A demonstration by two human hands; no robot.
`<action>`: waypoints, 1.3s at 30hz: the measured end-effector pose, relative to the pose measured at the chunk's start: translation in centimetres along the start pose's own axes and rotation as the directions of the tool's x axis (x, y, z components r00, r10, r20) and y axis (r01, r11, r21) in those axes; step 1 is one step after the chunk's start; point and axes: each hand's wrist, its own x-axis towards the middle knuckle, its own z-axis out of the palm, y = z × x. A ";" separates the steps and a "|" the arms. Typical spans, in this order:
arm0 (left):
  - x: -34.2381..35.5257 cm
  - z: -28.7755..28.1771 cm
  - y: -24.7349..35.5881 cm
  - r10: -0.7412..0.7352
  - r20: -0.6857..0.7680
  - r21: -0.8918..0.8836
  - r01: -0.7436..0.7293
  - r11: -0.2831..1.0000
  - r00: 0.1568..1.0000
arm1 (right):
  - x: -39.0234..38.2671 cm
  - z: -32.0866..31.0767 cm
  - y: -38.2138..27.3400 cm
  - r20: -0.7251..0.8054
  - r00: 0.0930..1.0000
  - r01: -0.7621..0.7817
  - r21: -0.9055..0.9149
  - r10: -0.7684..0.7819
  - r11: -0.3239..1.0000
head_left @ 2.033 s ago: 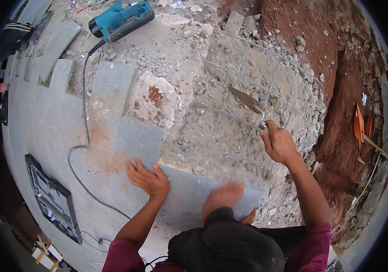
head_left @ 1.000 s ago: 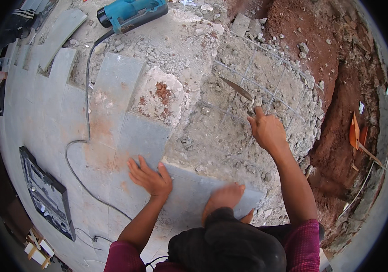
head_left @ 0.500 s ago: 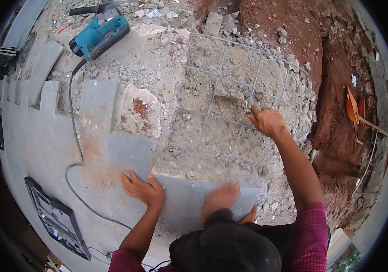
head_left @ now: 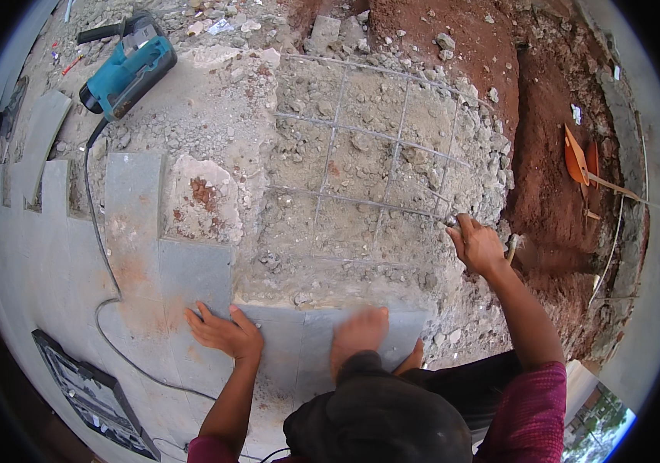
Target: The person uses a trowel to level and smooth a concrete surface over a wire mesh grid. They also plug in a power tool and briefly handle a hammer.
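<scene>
Right of centre, the right hand (head_left: 478,243) grips a masonry trowel (head_left: 451,219), presumably light, stiff, best held by its handle; the left hand (head_left: 226,332) lies splayed.

Trowel (head_left: 450,219) metal; grid bars (head_left: 398,140) dull metal; tiles (head_left: 195,264) smooth, matt; rubble (head_left: 461,185) rough; power tool (head_left: 133,71) plastic-cased.

Left hand (head_left: 226,332) flat, fingers (head_left: 200,322) spread; right hand (head_left: 479,247) curled, forearm (head_left: 526,318) angled forward.

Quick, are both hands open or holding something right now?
Left hand: open, resting on grey tiles.
Right hand: closed, holding a trowel.
</scene>
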 end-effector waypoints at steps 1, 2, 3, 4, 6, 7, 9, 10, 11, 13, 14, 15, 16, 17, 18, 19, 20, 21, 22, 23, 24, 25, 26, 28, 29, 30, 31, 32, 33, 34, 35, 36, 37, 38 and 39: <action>0.0 0.1 -0.1 -0.007 0.002 0.009 0.007 1.000 1.000 | -0.6 0.2 1.7 0.010 0.999 -0.045 -0.018 0.045 0.999; 0.0 0.3 -0.1 -0.004 -0.007 0.011 0.004 1.000 1.000 | -1.1 0.5 3.1 0.020 0.996 -0.089 -0.036 0.090 0.995; 0.1 0.4 0.0 -0.001 -0.018 0.016 0.001 1.000 1.000 | -1.3 0.5 3.9 0.054 0.994 -0.093 -0.083 0.097 0.992; 0.1 0.5 0.0 0.001 -0.029 0.020 0.000 1.000 1.000 | -1.1 0.8 4.3 0.114 0.992 -0.036 -0.115 0.049 0.993; -0.1 0.7 0.0 -0.002 -0.022 0.020 0.002 1.000 1.000 | -0.1 1.5 4.6 0.234 0.971 0.082 -0.167 -0.041 0.983; -0.1 0.7 0.0 -0.004 -0.021 0.019 0.004 1.000 1.000 | 1.1 1.3 3.7 0.284 0.957 0.115 -0.167 -0.064 0.979; -0.1 0.9 -0.1 0.012 -0.040 0.018 -0.011 1.000 0.999 | 4.0 1.8 2.7 0.184 0.983 0.053 -0.161 -0.023 0.986; -0.1 1.0 -0.3 0.016 -0.052 0.026 -0.015 1.000 0.998 | 5.5 1.5 1.9 0.171 0.985 0.028 -0.131 -0.005 0.991; -0.1 1.0 -0.5 0.024 -0.054 0.028 -0.022 0.999 0.998 | 6.8 1.3 1.2 0.162 0.987 0.004 -0.102 0.013 0.995; -0.3 0.9 -0.7 0.034 -0.052 0.030 -0.032 0.999 0.998 | 7.1 2.0 0.2 0.124 0.990 -0.066 -0.026 0.068 0.997; -0.2 0.8 -1.0 0.039 -0.051 0.028 -0.037 0.999 0.998 | 6.5 3.0 -0.4 0.093 0.990 -0.109 0.021 0.107 0.994; -0.3 0.7 -1.1 0.037 -0.045 0.025 -0.036 0.999 0.998 | 5.9 3.9 -0.8 0.068 0.987 -0.149 0.062 0.145 0.987; -0.3 0.5 -1.0 0.035 -0.041 0.022 -0.034 0.999 0.999 | 5.3 4.4 -1.2 0.065 0.979 -0.197 0.084 0.192 0.977; -0.1 0.6 -0.9 0.044 -0.048 0.015 -0.043 0.999 0.998 | 4.7 4.7 -1.6 0.062 0.969 -0.244 0.105 0.239 0.964; -0.1 0.7 -0.7 0.054 -0.047 0.009 -0.054 0.998 0.997 | 4.1 5.1 -1.7 0.066 0.955 -0.295 0.124 0.289 0.947; -0.1 0.7 -0.5 0.065 -0.046 0.002 -0.065 0.998 0.997 | 3.7 5.3 -1.4 0.043 0.952 -0.306 0.098 0.303 0.947; -0.2 0.5 -0.3 0.063 -0.034 0.000 -0.063 0.998 0.997 | 3.1 5.4 -1.1 0.037 0.948 -0.318 0.084 0.316 0.944; -0.1 0.3 -0.2 0.060 -0.031 0.006 -0.060 0.998 0.998 | 2.8 5.3 -1.0 0.029 0.946 -0.324 0.079 0.323 0.943; 0.0 0.2 -0.2 0.057 -0.031 0.006 -0.057 0.998 0.998 | 2.3 5.0 -0.7 0.015 0.944 -0.330 0.072 0.330 0.941; 0.0 0.2 -0.4 0.041 -0.026 0.016 -0.041 0.999 0.999 | 1.5 4.7 -0.2 -0.055 0.948 -0.314 0.017 0.314 0.949; 0.1 0.2 -0.3 0.031 -0.022 0.012 -0.031 0.999 0.999 | 1.0 4.5 1.3 -0.094 0.957 -0.276 0.008 0.276 0.961; 0.0 0.3 -0.4 0.025 -0.010 0.011 -0.025 1.000 1.000 | 0.3 4.5 2.9 -0.125 0.963 -0.242 -0.003 0.240 0.970; -0.2 0.4 -0.5 0.030 -0.012 0.005 -0.029 1.000 0.999 | -0.4 4.7 4.2 -0.154 0.967 -0.209 -0.014 0.204 0.978; -0.2 0.3 -0.7 0.039 -0.030 0.008 -0.039 0.999 0.999 | -0.9 4.2 4.1 -0.111 0.979 -0.174 -0.033 0.169 0.984; -0.1 0.4 -0.7 0.034 -0.027 0.012 -0.034 0.999 0.999 | -1.2 4.1 4.0 -0.048 0.986 -0.164 -0.042 0.162 0.986; 0.0 0.5 -0.5 0.031 -0.024 0.017 -0.031 0.999 0.999 | -1.5 3.9 3.5 0.015 0.988 -0.154 -0.050 0.155 0.987; 0.1 0.6 -0.4 0.029 -0.022 0.021 -0.028 0.999 0.999 | -1.7 4.5 3.3 0.015 0.992 -0.128 -0.060 0.129 0.990; -0.1 0.6 -0.4 0.032 -0.025 0.025 -0.032 0.999 0.999 | -1.7 5.0 3.1 -0.009 0.983 -0.184 -0.029 0.184 0.983; 0.0 0.6 -0.4 0.037 -0.031 0.027 -0.037 0.999 0.999 | -1.6 5.0 2.6 -0.033 0.970 -0.239 0.005 0.239 0.971; 0.1 0.6 -0.4 0.042 -0.038 0.030 -0.041 0.999 0.998 | -1.4 5.0 1.9 -0.055 0.954 -0.292 0.041 0.294 0.955; 0.3 0.7 -0.6 0.040 -0.036 0.035 -0.039 0.999 0.999 | -1.0 4.6 1.6 0.014 0.916 -0.398 0.146 0.401 0.906; 0.2 0.7 -0.2 0.034 -0.030 0.033 -0.033 0.999 0.999 | 0.1 4.3 0.9 0.004 0.914 -0.398 0.211 0.406 0.893; -0.2 0.7 0.1 0.025 -0.019 0.035 -0.024 0.999 1.000 | 1.4 4.2 0.1 0.000 0.912 -0.395 0.273 0.410 0.877; -0.5 0.5 -0.1 0.027 -0.021 0.034 -0.026 0.999 0.999 | 2.6 4.6 -1.1 0.001 0.910 -0.389 0.338 0.414 0.857; -0.5 0.7 0.0 0.030 -0.021 0.019 -0.030 0.999 0.999 | 3.8 4.9 -2.4 -0.006 0.923 -0.351 0.396 0.385 0.849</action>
